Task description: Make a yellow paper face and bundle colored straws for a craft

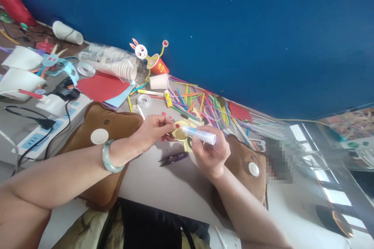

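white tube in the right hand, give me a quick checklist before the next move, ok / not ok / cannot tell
1. White tube gripped in the right hand: ok
2. Yellow paper piece held by the left hand: ok
3. Tube's tip actually touching the paper: cannot tell, it is over it in this view
4. Dark snips out of both hands: ok, lying on the table
5. Tabletop beyond the hands tidy: not ok, coloured sticks lie scattered

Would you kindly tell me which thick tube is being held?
The white tube, in the right hand; the yellow tube rests on the table, untouched.
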`<state>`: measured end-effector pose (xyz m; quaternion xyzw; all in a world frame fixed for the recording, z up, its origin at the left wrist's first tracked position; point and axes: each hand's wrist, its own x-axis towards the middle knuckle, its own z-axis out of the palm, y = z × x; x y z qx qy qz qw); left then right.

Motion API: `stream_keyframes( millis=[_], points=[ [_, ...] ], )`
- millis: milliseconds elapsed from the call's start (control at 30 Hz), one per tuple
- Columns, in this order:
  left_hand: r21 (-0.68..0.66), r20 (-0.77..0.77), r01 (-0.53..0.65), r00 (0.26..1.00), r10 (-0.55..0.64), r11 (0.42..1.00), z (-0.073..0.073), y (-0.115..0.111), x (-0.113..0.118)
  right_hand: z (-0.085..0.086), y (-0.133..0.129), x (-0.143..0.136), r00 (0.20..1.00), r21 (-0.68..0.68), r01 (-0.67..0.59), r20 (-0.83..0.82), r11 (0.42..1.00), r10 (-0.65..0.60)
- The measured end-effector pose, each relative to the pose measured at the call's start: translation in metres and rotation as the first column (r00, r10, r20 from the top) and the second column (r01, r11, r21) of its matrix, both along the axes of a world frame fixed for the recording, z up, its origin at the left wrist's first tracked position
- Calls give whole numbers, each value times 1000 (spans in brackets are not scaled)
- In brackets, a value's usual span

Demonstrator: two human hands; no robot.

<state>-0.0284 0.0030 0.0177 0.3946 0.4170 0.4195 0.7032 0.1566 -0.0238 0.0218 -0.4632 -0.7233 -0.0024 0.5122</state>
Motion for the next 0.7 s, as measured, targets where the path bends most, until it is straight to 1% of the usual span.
stream_keyframes(
  millis=[167,300,433,500,567,633,700],
  points=[
    [-13,44,33,998,-33,999,-1,0,0,-2,0,0,999,37,-47,21,998,46],
    [-22,71,55,996,-53,998,0,0,0,-5,2,1,1000,51,-25,-14,998,26],
    [-48,47,36,998,-34,998,2,2,0,-6,4,1,996,50,-18,-86,999,22],
    [-48,1,18,1000,-18,999,1,5,-1,-6,6,2,989,3,-26,-143,1000,26],
    [-26,-87,16,996,-18,1000,-2,10,-3,-6,9,3,980,-84,-27,-200,996,10],
    [22,-207,50,977,-45,998,-7,15,-7,-7,12,4,971,-167,-29,-239,985,-12],
    [114,-318,109,946,-68,987,-10,19,-12,-8,15,4,966,-218,-34,-256,975,-23]
  ],
)
